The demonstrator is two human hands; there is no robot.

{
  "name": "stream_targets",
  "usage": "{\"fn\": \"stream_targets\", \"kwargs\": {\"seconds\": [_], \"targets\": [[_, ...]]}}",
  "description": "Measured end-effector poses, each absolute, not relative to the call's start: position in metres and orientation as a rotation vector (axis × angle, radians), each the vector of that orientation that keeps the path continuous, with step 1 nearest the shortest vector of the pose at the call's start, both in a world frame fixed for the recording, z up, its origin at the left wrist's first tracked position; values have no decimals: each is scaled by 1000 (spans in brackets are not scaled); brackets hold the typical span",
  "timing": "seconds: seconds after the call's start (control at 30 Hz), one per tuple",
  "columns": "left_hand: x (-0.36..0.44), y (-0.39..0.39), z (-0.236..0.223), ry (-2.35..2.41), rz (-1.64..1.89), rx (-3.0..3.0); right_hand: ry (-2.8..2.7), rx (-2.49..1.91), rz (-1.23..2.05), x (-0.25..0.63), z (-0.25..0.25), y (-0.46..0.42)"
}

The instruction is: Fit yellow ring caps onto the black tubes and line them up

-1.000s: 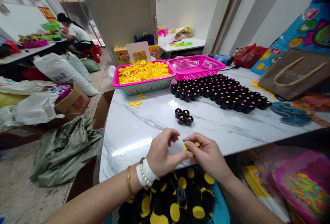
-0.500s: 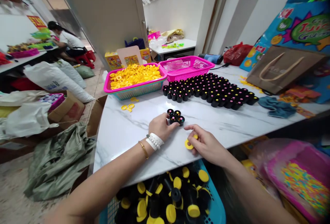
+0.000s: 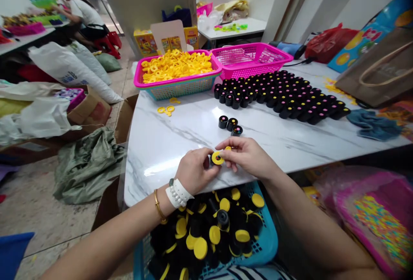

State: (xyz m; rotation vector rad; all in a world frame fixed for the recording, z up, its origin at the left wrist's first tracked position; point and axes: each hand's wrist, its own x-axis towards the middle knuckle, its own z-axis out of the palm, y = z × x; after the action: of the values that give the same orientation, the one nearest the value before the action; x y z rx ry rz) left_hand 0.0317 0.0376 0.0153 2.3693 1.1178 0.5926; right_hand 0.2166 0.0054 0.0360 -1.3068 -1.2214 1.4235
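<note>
Near the table's front edge, my left hand (image 3: 195, 170) is closed around a small black cup, mostly hidden by fingers and a yellow piece. My right hand (image 3: 250, 156) pinches that yellow ring-shaped plastic piece (image 3: 217, 158), which lies over the cup's mouth. Whether it is seated in the cup, I cannot tell. Just beyond my hands stand three black cups (image 3: 223, 121) with coloured bits inside. Farther back is a large block of similar black cups (image 3: 274, 95), with pink or yellow dots showing in their tops.
A pink basket (image 3: 138, 75) heaped with yellow ring pieces stands at the back left, beside another pink basket (image 3: 254, 70). Below the table edge, a blue basket (image 3: 271, 239) holds black cups with yellow caps. A paper bag (image 3: 377, 78) stands right. Another person sits far left.
My left hand has taken one black cup from the small group and drawn it nearer. My right hand has brought the yellow ring piece over onto its mouth. The view has shifted.
</note>
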Motion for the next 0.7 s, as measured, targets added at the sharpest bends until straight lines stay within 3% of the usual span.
{"fn": "stream_targets", "kwargs": {"seconds": [0.4,0.7], "targets": [[28,36,23,995,575,2166,-1129,-1391,1474,203,32,10],[36,55,31,908,347,1551,-1246,-1425,1435,208,27,10]]}}
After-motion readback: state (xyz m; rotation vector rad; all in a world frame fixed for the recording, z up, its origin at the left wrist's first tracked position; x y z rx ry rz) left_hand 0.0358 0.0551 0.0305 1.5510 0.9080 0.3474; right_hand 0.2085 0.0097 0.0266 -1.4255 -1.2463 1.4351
